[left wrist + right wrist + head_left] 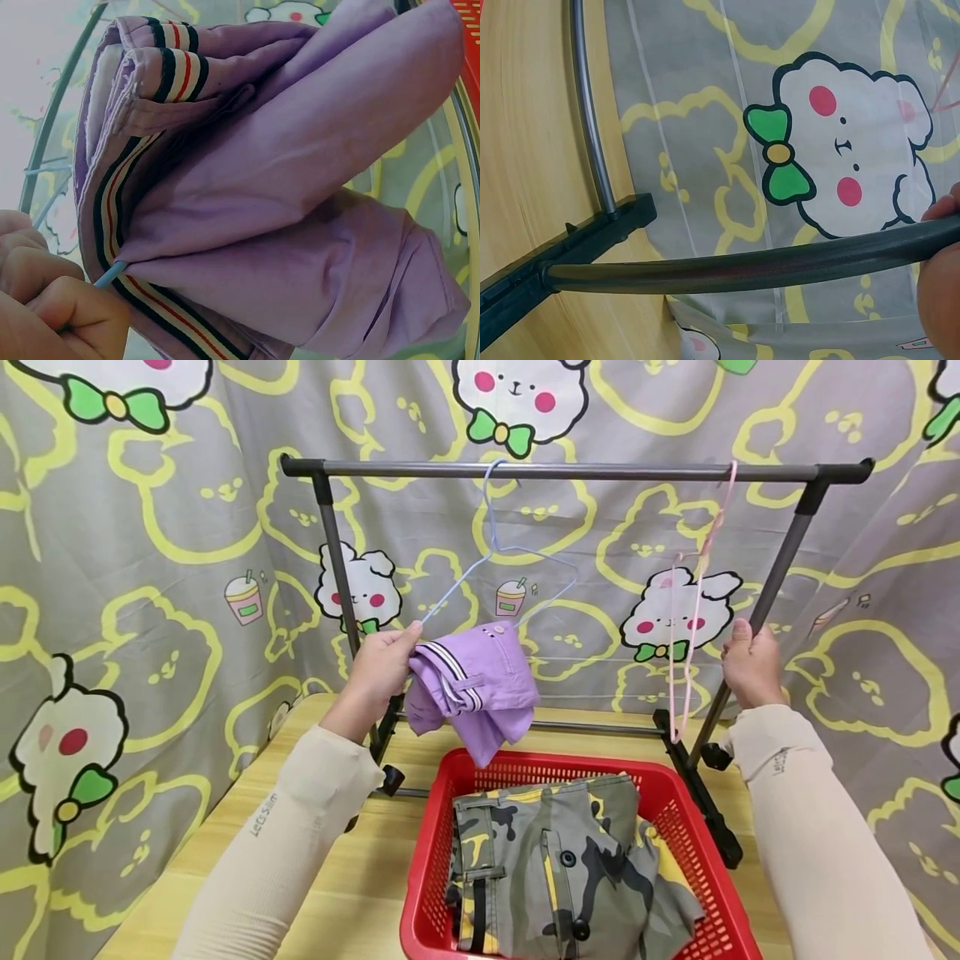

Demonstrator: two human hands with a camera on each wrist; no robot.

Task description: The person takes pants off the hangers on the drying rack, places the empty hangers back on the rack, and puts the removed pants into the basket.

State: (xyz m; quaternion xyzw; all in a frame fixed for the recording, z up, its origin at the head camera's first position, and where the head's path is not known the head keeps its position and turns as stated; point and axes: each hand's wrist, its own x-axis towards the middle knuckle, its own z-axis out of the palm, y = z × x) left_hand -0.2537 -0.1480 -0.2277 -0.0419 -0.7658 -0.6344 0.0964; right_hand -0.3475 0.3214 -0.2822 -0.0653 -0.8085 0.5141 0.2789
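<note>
A blue wire hanger (491,547) hooks over the top bar of the clothes rack (607,470), and folded purple pants (480,677) with a striped waistband drape over its lower part. My left hand (378,668) grips the hanger at its left corner, right beside the waistband. In the left wrist view the blue wire runs from the curled fingers (71,304) into the fold of the purple cloth. On the other side, my right hand (752,664) holds the rack's right post, its fingers wrapped round the dark tube (780,266).
A pink hanger (688,643) hangs bare near the right end of the bar. Below the pants, a red basket (420,868) holds camouflage clothing (540,860). Rack and basket stand on a wooden tabletop (330,877), with a patterned curtain (187,527) behind.
</note>
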